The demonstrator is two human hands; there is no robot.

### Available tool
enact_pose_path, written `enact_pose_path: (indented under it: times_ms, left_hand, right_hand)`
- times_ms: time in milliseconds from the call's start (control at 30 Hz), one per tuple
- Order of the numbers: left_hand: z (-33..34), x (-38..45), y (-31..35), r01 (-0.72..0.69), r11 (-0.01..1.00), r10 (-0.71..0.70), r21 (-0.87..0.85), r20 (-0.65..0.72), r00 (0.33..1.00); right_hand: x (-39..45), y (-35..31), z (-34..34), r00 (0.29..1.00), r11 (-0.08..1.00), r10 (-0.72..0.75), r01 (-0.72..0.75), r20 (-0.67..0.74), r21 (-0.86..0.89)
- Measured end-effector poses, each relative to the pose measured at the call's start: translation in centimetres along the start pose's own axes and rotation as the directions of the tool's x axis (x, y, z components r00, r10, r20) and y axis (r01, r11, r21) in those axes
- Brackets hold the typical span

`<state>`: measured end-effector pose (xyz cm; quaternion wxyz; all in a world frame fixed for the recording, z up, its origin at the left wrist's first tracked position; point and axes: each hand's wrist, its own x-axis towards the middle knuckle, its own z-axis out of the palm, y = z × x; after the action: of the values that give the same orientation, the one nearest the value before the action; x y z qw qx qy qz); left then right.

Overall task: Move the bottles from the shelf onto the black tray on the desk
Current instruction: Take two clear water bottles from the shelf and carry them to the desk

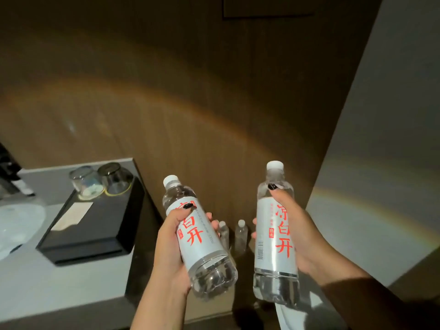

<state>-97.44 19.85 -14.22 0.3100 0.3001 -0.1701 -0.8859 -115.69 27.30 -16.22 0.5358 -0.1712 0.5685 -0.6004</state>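
1. Left hand point(170, 236) grips a clear plastic water bottle with a white label and red characters point(195, 236), tilted, cap pointing up and left, held in the air right of the grey desk point(59, 282).
2. Right hand point(300, 234) wraps around a second matching clear bottle point(276, 234), nearly upright, thumb high near its shoulder.
3. Between the hands, lower and farther, two small clear bottles point(241, 234) stand side by side in shadow.
4. Left, the flat black rectangular tray point(100, 229) sits on the desk, holding two upturned glass tumblers point(102, 181) at its far end and a white card point(72, 215).
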Motion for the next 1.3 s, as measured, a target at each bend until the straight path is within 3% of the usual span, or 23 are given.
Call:
enact_pose_path:
  times_ms: [233,567,933,1100,1300]
  left_hand:
    - [-5.3,-7.8,-3.3,-0.112,0.993,0.1,-0.045,-0.217,0.971]
    - [-12.9,-18.4,-1.8,-0.265,0.952,0.201,-0.153,-0.342,0.918]
    - [-26.8,-32.1,5.0,-0.28,0.959,0.271,0.045,-0.432,0.86]
    - [-31.7,-36.6,8.1,-0.276,0.961,0.253,0.026,-0.49,0.834]
    - [-37.1,-39.3,11.1,-0.32,0.947,0.281,0.016,-0.523,0.805]
  right_hand:
    - [-3.7,4.6,3.2,0.979,0.995,0.086,-0.074,0.187,-0.069]
    - [-9.0,9.8,12.8,0.916,0.971,0.183,-0.113,0.357,-0.209]
    - [-15.4,21.4,28.9,0.89,0.928,0.266,-0.133,0.37,-0.348]
    - [-17.9,26.4,35.6,0.864,0.909,0.334,-0.188,0.378,-0.373]
    - [-18.1,29.1,42.2,0.86,0.887,0.317,-0.119,0.4,-0.446]
